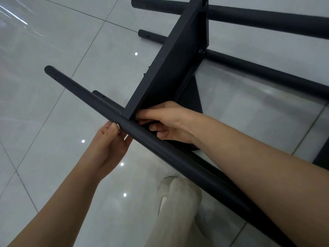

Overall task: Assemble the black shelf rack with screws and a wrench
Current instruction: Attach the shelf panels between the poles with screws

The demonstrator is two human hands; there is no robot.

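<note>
The black shelf rack lies on its side on the tiled floor. Its flat shelf panel (170,68) stands on edge between black round poles. The nearest pole (99,106) runs diagonally from upper left to lower right. My left hand (108,141) cups this pole from below, thumb pressing a small pale part, perhaps a screw head, against it where the panel corner meets. My right hand (169,120) reaches over the pole and pinches at the panel's near corner; what its fingertips hold is hidden. No wrench shows.
Two more poles (258,20) (267,72) lie across the top right, and a fourth pole end (101,96) pokes out behind the near one. A screw head (201,50) sits on the panel's far end. My light trouser leg (178,211) is below. Glossy grey floor tiles (53,50) surround everything.
</note>
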